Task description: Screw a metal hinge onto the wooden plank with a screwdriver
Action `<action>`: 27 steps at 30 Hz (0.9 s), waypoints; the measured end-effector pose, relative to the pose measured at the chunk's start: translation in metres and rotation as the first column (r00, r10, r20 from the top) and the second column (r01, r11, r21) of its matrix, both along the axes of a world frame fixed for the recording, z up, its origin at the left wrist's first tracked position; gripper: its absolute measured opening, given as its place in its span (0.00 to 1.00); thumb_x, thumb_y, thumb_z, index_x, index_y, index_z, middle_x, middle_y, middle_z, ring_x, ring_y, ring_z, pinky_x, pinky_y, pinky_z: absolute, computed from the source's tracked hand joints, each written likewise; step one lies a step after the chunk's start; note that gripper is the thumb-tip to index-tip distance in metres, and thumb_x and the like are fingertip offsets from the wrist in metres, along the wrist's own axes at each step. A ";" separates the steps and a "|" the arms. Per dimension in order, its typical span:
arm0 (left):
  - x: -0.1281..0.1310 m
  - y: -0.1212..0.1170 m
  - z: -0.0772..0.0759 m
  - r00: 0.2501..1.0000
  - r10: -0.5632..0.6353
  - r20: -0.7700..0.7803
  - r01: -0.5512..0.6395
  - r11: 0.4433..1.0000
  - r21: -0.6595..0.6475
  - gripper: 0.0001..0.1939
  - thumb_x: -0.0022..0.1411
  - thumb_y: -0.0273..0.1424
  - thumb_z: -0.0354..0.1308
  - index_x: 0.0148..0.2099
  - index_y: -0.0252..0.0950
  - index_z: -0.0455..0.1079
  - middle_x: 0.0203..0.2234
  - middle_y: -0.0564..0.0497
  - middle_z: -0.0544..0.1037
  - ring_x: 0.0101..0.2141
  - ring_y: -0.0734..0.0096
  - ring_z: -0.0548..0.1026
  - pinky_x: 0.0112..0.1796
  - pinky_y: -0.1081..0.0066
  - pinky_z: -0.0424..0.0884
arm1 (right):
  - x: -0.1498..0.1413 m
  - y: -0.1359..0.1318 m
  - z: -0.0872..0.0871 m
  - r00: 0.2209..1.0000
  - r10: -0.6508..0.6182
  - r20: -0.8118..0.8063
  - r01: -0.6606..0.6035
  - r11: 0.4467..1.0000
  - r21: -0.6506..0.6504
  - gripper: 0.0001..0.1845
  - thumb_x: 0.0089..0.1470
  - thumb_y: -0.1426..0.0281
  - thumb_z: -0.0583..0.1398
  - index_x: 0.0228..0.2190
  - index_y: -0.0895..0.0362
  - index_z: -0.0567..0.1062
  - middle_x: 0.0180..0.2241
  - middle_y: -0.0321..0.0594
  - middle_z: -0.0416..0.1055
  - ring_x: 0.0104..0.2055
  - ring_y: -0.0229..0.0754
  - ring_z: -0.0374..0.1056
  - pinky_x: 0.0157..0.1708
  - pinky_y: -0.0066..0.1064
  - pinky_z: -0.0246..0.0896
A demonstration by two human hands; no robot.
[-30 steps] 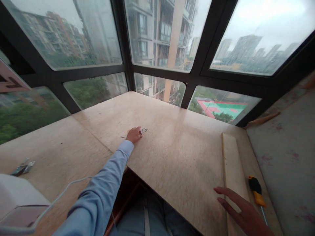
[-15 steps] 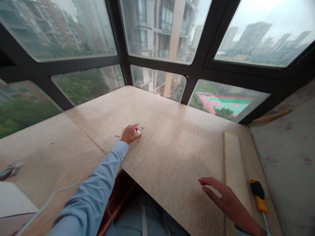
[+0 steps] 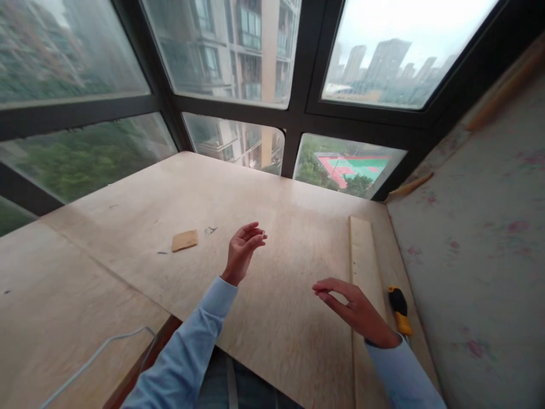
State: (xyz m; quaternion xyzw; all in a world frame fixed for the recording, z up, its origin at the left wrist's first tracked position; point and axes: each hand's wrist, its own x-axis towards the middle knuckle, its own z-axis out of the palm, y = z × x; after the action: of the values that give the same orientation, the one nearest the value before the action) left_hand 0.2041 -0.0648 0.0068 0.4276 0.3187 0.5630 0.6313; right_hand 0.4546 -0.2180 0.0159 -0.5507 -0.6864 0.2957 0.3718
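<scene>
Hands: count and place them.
2: the left hand above the tabletop, right of the brown piece; the right hand, partly in front of the wooden plank.

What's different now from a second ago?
The left hand has moved right, away from the small metal pieces, uncovering a brown square pad; a tiny item, too small to identify, is pinched at its fingertips. The right hand has shifted left, toward the other, its fingertips closer together. The wooden plank and screwdriver stayed put.
</scene>
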 end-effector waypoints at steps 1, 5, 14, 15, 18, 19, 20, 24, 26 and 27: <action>0.011 -0.003 -0.001 0.994 -0.048 0.094 0.055 0.996 -0.073 0.24 0.52 0.37 0.67 0.51 0.36 0.69 0.38 0.48 0.78 0.38 0.69 0.77 0.39 0.70 0.73 | 0.000 0.004 0.001 1.000 0.002 -0.023 -0.002 1.000 0.006 0.12 0.60 0.61 0.58 0.38 0.52 0.79 0.37 0.42 0.80 0.39 0.44 0.76 0.42 0.36 0.73; 0.051 -0.011 -0.014 0.921 -0.186 0.343 0.281 0.926 -0.251 0.21 0.58 0.41 0.62 0.51 0.37 0.70 0.39 0.48 0.78 0.40 0.70 0.77 0.40 0.70 0.73 | 0.000 0.017 0.001 0.996 0.000 -0.092 0.003 0.999 0.034 0.10 0.60 0.63 0.59 0.37 0.53 0.79 0.35 0.41 0.79 0.38 0.42 0.76 0.41 0.35 0.72; 0.107 -0.026 -0.042 0.854 -0.339 0.395 0.483 0.799 -0.358 0.18 0.58 0.37 0.63 0.48 0.33 0.71 0.38 0.45 0.78 0.36 0.69 0.77 0.37 0.71 0.71 | -0.002 0.029 -0.047 0.867 -0.254 -0.428 0.282 0.959 0.004 0.11 0.58 0.63 0.60 0.42 0.53 0.74 0.37 0.41 0.75 0.33 0.40 0.74 0.36 0.35 0.72; 0.110 -0.026 -0.043 0.849 -0.371 0.377 0.501 0.793 -0.347 0.19 0.57 0.36 0.64 0.48 0.33 0.71 0.38 0.45 0.78 0.37 0.69 0.77 0.38 0.70 0.71 | -0.001 0.029 -0.050 0.851 -0.282 -0.442 0.315 0.949 0.002 0.13 0.58 0.62 0.60 0.43 0.53 0.74 0.37 0.41 0.75 0.33 0.39 0.74 0.36 0.35 0.72; 0.117 -0.029 -0.043 0.830 -0.446 0.334 0.545 0.776 -0.319 0.21 0.55 0.34 0.67 0.49 0.32 0.71 0.39 0.44 0.79 0.37 0.68 0.77 0.38 0.70 0.71 | 0.004 0.031 -0.055 0.808 -0.342 -0.480 0.388 0.922 -0.003 0.14 0.58 0.61 0.61 0.45 0.52 0.73 0.37 0.40 0.74 0.33 0.39 0.73 0.36 0.34 0.72; 0.120 -0.030 -0.043 0.824 -0.462 0.328 0.556 0.770 -0.312 0.21 0.54 0.34 0.67 0.49 0.32 0.71 0.39 0.43 0.79 0.37 0.68 0.77 0.39 0.70 0.71 | 0.006 0.031 -0.055 0.795 -0.358 -0.489 0.407 0.914 -0.007 0.15 0.58 0.61 0.61 0.45 0.52 0.72 0.38 0.40 0.74 0.33 0.39 0.73 0.36 0.34 0.72; 0.122 -0.031 -0.044 0.816 -0.477 0.326 0.568 0.764 -0.305 0.21 0.54 0.33 0.67 0.49 0.32 0.71 0.39 0.43 0.79 0.37 0.67 0.78 0.39 0.69 0.71 | 0.007 0.031 -0.056 0.786 -0.373 -0.492 0.423 0.906 -0.011 0.15 0.57 0.61 0.61 0.46 0.52 0.72 0.38 0.40 0.74 0.34 0.39 0.73 0.36 0.34 0.72; 0.132 -0.037 -0.047 0.789 -0.497 0.362 0.602 0.743 -0.292 0.19 0.57 0.34 0.66 0.49 0.30 0.71 0.40 0.40 0.80 0.41 0.63 0.79 0.44 0.66 0.71 | 0.011 0.032 -0.058 0.797 -0.402 -0.452 0.443 0.896 -0.015 0.17 0.56 0.61 0.62 0.47 0.50 0.72 0.41 0.41 0.72 0.41 0.41 0.71 0.38 0.34 0.71; 0.135 -0.039 -0.050 0.787 -0.482 0.386 0.601 0.740 -0.302 0.19 0.58 0.35 0.65 0.48 0.30 0.71 0.41 0.40 0.79 0.42 0.62 0.79 0.44 0.66 0.72 | 0.012 0.033 -0.059 0.822 -0.386 -0.419 0.420 0.907 -0.011 0.18 0.54 0.61 0.64 0.47 0.49 0.73 0.42 0.41 0.70 0.42 0.42 0.71 0.38 0.33 0.71; 0.135 -0.040 -0.051 0.787 -0.475 0.393 0.600 0.737 -0.311 0.18 0.59 0.35 0.65 0.48 0.30 0.71 0.41 0.40 0.79 0.42 0.62 0.79 0.44 0.66 0.72 | 0.013 0.033 -0.059 0.836 -0.374 -0.403 0.404 0.915 -0.011 0.19 0.53 0.61 0.64 0.47 0.49 0.73 0.43 0.41 0.70 0.42 0.42 0.71 0.37 0.32 0.71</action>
State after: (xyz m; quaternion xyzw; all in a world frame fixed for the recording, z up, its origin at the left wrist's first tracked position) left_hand 0.3395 -0.1053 -0.0438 0.2693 0.1977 0.3276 0.8838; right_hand 0.4674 -0.1850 -0.0432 -0.5928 -0.4810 0.2934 0.5754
